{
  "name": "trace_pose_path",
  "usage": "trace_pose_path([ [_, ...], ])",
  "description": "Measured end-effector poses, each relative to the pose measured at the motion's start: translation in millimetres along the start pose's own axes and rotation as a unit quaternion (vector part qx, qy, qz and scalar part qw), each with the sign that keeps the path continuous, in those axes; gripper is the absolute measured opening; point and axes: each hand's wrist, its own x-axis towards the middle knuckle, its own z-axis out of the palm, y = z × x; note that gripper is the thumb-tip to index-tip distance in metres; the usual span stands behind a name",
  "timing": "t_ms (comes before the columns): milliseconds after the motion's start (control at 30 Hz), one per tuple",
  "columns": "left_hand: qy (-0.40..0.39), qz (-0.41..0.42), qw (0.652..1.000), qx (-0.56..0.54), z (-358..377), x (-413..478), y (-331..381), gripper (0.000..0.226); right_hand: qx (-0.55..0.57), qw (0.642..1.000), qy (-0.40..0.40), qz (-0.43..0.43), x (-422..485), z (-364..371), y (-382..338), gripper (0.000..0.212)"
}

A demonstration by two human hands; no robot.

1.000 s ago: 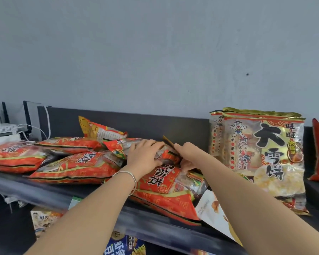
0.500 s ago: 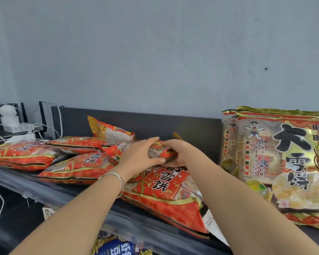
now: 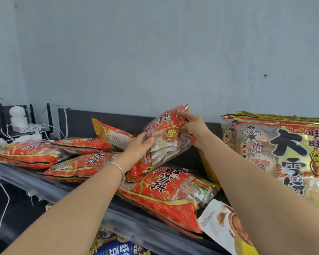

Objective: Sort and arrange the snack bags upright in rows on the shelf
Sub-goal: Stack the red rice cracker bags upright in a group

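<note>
Grip: left hand (image 3: 140, 146) curls round the left edge of the held bag (image 3: 164, 144); right hand (image 3: 196, 132) pinches its upper right corner, forefinger extended.
Held bag: tilted between both hands, above the flat bag (image 3: 166, 194) at the near edge of the shelf (image 3: 63, 190).
Left: red bags (image 3: 24, 153) lying flat.
Right: large bags (image 3: 287, 155) standing upright.

Snack bag (image 3: 164, 142): glossy crinkled plastic film, partly clear.
Shelf (image 3: 75, 124): matt, dark, smooth.
Wall (image 3: 155, 52): matt paint, slightly rough.
Your bracelet (image 3: 119, 168): shiny metal.
</note>
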Motion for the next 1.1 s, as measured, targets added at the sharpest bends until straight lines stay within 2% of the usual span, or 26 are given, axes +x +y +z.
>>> trace_pose_path([
  [67, -0.003, 0.011, 1.0, -0.015, 4.8, 1.4, 3.2, 0.085, -0.051, 0.997, -0.018, -0.059, 4.5, -2.7, -8.7, 0.058],
  [167, 0.026, 0.019, 0.999, -0.032, 7.1, 8.5, 7.0, 0.09, -0.185, 0.971, -0.024, -0.148, 13.7, -4.5, -19.2, 0.058],
  [300, 0.051, 0.02, 0.998, -0.028, 12.4, 24.1, 13.9, 0.091, -0.284, 0.937, 0.033, -0.202, 29.2, -1.0, -22.7, 0.054],
  [367, 0.033, 0.035, 0.998, -0.042, 16.4, 31.0, 13.9, 0.087, -0.364, 0.898, 0.077, -0.236, 38.2, 1.7, -23.9, 0.054],
  [433, -0.028, 0.04, 0.998, -0.045, 17.2, 37.6, 10.3, 0.075, -0.477, 0.833, 0.1, -0.263, 48.0, 5.0, -27.4, 0.059],
  [500, -0.068, 0.052, 0.996, 0.029, 14.0, 48.9, 0.2, 0.048, -0.561, 0.78, 0.095, -0.262, 60.0, 10.2, -28.4, 0.059],
  [567, 0.011, 0.083, 0.993, 0.078, 4.6, 62.9, -8.8, 0.02, -0.596, 0.766, 0.059, -0.234, 69.9, 16.2, -22.5, 0.057],
  [633, 0.096, 0.088, 0.991, 0.022, -8.1, 76.9, -15.2, 0.012, -0.623, 0.758, 0.004, -0.192, 75.2, 23.1, -7.6, 0.054],
  [700, 0.121, 0.095, 0.988, -0.014, -18.7, 91.3, -20.6, 0.021, -0.63, 0.758, -0.01, -0.167, 78.6, 27.9, 9.4, 0.052],
  [767, 0.105, 0.105, 0.989, -0.003, -22.4, 101.7, -25.3, 0.041, -0.619, 0.768, 0.021, -0.161, 81.7, 30.9, 16.4, 0.051],
  [933, -0.019, 0.084, 0.995, -0.059, -8.9, 112.0, -33.9, 0.084, -0.673, 0.725, 0.069, -0.13, 83.7, 40.3, 23.9, 0.042],
  [1033, -0.053, 0.026, 0.99, -0.129, -0.3, 120.5, -40.8, 0.101, -0.678, 0.723, 0.071, -0.111, 81.1, 40.8, 36.8, 0.052],
  [1100, -0.086, -0.027, 0.984, -0.156, 3.5, 125.6, -48.7, 0.103, -0.672, 0.728, 0.085, -0.104, 81.5, 39.5, 45.3, 0.054],
])
